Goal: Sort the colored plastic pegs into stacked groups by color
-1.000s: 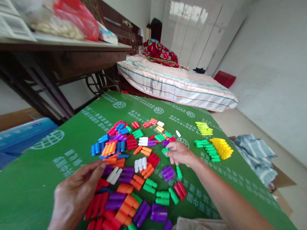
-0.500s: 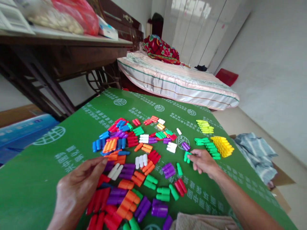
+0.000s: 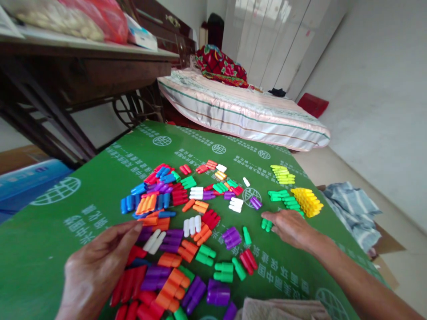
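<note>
My right hand (image 3: 292,226) has its thumb and fingers closed on a green bullet-shaped plastic block (image 3: 266,224), low over the green board (image 3: 110,178). My left hand (image 3: 95,262) is at the left edge of the pile, thumb and fingers pressed together; whatever they pinch, if anything, is hidden. Close to its fingertips are an orange block (image 3: 153,218), a white block (image 3: 155,241) and a purple block (image 3: 172,240). Right of my right hand lie joined green blocks (image 3: 289,200), a yellow cluster (image 3: 307,202) and lime-yellow blocks (image 3: 283,174). A purple block (image 3: 255,202) sits just beyond the right fingers.
Several red, blue, orange and other blocks spread over the board's middle and front. A wooden sewing table (image 3: 90,62) stands at the left, a bed (image 3: 240,106) behind. Striped cloth (image 3: 353,213) lies off the board's right side; brown cloth (image 3: 283,309) is at the front.
My right hand has moved slightly right with the green block, towards the joined green blocks. My left hand stays beside the pile; the whole view has shifted a little.
</note>
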`<state>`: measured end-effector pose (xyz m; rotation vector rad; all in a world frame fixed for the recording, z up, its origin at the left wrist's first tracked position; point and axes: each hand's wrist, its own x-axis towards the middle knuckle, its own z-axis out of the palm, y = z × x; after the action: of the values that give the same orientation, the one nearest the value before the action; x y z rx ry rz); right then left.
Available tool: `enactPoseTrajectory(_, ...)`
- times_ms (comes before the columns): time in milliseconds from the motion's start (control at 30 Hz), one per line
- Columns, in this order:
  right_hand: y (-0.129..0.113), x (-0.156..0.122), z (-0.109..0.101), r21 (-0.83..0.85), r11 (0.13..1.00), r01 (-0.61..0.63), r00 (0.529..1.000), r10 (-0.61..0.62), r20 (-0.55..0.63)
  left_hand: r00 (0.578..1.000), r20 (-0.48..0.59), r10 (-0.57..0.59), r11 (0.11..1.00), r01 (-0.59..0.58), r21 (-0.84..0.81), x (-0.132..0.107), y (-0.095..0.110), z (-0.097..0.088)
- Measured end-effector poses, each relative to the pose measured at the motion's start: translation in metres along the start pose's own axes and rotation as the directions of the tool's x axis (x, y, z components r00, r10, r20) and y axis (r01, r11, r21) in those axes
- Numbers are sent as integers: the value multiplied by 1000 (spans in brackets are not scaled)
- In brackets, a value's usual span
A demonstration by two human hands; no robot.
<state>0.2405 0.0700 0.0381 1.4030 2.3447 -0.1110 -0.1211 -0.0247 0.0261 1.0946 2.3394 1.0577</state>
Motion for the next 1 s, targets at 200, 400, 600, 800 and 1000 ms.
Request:
enactPoseTrajectory(200, 7, 11, -4, -62, 996, 58, 998, -56, 39, 1000, 3, 22, 1000, -22, 3, 3, -3, 2)
enactPoseTrajectory(400, 66, 27, -23, -31, 992, -122, 992, 121, -33, 1000, -7, 4, 999, -4, 37, 4, 0, 3)
enactPoseTrajectory(600, 127, 56, -22, -7, 967, -253, 967, 253, 37, 997, -70, -39, 999, 41, 32, 8, -2, 7)
enactPoseTrajectory(800, 137, 71, -15, 15, 973, -230, 969, 227, 96, 998, -62, -23, 998, 26, 50, 10, -16, 11)
enactPoseTrajectory(1000, 139, 78, -14, 48, 969, -240, 960, 230, 159, 998, -61, -28, 1000, 28, 7, 10, -20, 12)
